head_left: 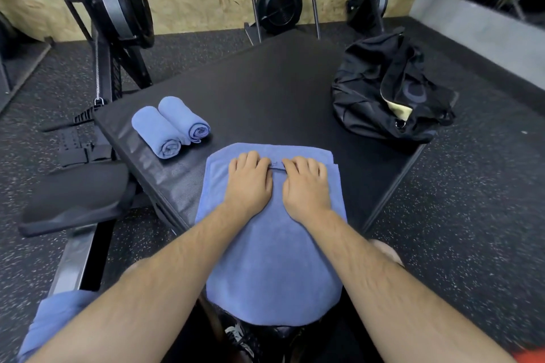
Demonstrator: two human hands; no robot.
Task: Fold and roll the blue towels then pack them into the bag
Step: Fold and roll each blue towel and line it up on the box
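A blue towel (272, 259) lies folded into a long strip on the black mat (280, 91), its near end hanging over the mat's front edge. My left hand (249, 183) and my right hand (306, 186) rest side by side on the towel's far part, fingers curled over a small fold of its cloth. Two rolled blue towels (169, 127) lie together on the mat's left side. A black bag (383, 88) sits at the mat's right corner, its top gaping open.
Black rowing machines (118, 9) stand to the left and behind the mat against a chipboard wall. A padded black seat (76, 197) is at the near left. More blue cloth (53, 324) lies at the bottom left. Speckled rubber floor surrounds the mat.
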